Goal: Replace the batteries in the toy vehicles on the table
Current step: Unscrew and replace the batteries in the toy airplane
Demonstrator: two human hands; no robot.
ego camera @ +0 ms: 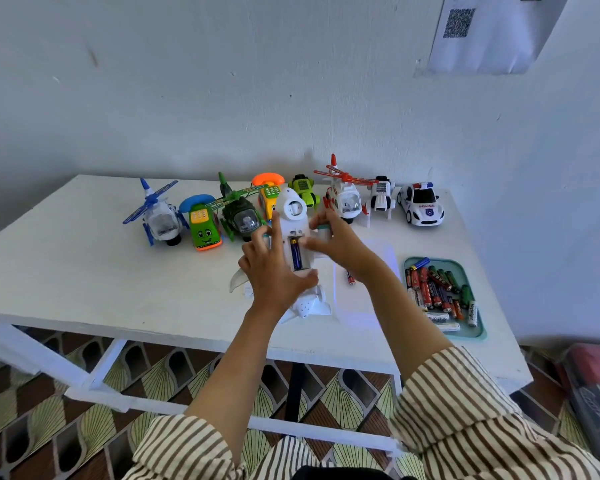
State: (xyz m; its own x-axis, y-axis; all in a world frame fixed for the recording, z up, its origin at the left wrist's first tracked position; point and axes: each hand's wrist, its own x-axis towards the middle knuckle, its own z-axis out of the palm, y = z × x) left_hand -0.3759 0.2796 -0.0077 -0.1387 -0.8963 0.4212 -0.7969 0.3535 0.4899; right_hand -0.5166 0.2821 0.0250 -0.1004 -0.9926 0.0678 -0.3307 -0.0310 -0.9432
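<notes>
If my left hand (274,271), gripping the plane's (291,209) left side, slackens, the plane could tilt and the uncovered battery (296,255) could slip out. The battery lies between both thumbs, just beside my right hand (340,247), whose fingers clasp the plane's right side.

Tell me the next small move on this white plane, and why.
Probably press the blue battery flat into its slot with the right hand. The left hand grips the white plane belly up. Its compartment is open with the battery inside, and the right thumb rests at the compartment's edge, so seating the battery looks like the step at hand.
</notes>
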